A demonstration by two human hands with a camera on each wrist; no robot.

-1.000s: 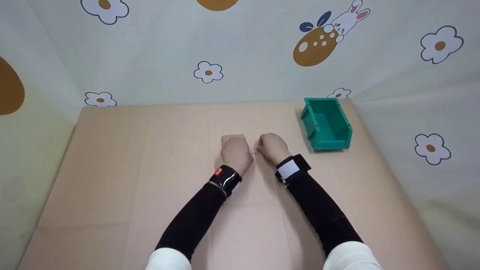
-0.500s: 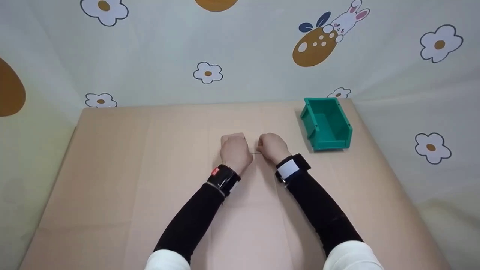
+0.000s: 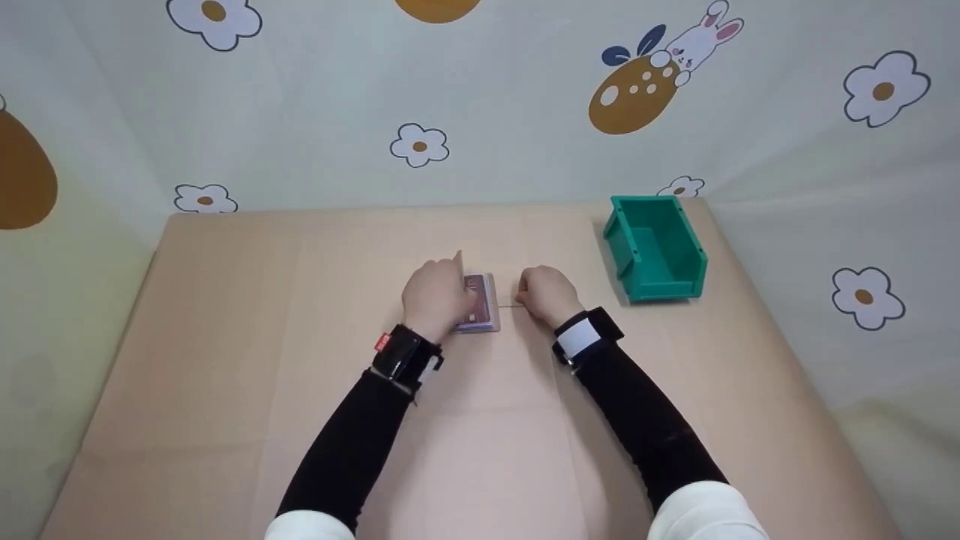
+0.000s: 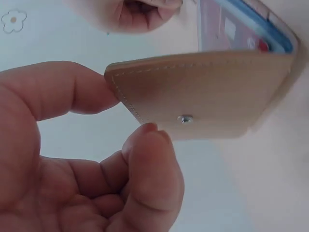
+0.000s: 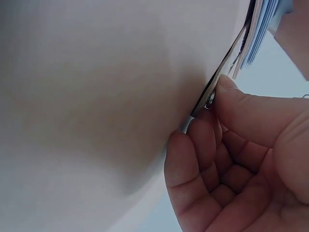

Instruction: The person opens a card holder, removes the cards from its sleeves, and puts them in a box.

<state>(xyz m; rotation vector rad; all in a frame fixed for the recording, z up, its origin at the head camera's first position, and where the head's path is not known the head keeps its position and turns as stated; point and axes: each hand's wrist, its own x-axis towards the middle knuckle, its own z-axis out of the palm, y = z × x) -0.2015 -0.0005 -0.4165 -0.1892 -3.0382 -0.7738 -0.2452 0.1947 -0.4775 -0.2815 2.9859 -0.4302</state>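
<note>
A tan leather card holder (image 3: 495, 304) lies on the table in the head view, its inside showing cards (image 3: 477, 315). In the left wrist view its stitched flap (image 4: 207, 92), with a metal snap, stands raised. My left hand (image 3: 433, 296) holds the flap at its edge, index finger at one corner and thumb close to the lower edge. To the right, my right hand (image 3: 549, 292) pinches the end of a thin strap (image 3: 511, 306) that runs from the holder. The right wrist view shows thumb and fingers on this strap (image 5: 212, 92), by its snap.
A green plastic bin (image 3: 655, 247) stands at the table's back right, beyond the right hand. The tan table (image 3: 225, 337) meets a patterned cloth wall (image 3: 517, 105) at the back, with more cloth along both sides.
My left hand has moved left off the top of the card holder, swinging its flap up and uncovering the cards. The right hand stays in place on the strap.
</note>
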